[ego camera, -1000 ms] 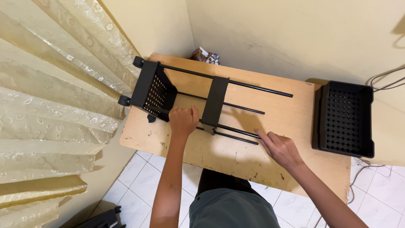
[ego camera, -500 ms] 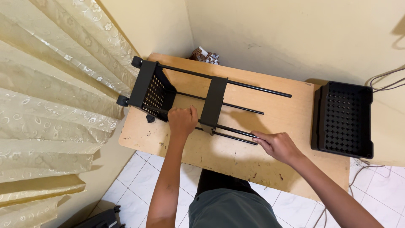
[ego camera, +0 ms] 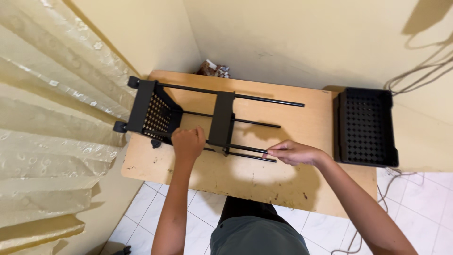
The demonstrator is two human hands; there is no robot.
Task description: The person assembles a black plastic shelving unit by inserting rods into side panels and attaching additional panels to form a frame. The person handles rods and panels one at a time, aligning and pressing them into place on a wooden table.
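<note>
Our rack [ego camera: 188, 118] lies on its side on the surface [ego camera: 264, 184], toward its left end. Our left hand [ego camera: 188, 143] is closed round a front rod by the basket; our right hand [ego camera: 295, 152] pinches that rod's free end [ego camera: 269, 152] in narrow fingers. It looks stiff, light and wobbly; the rods are slim and smooth, so we judge a hold near the crosspiece [ego camera: 222, 120] steadiest.

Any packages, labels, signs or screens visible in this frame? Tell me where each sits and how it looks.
Crumpled wrapper: at the far edge of the wooden table, against the wall corner; small, scrunched, brown with white and dark patches.
No labels, signs or screens show.
</note>
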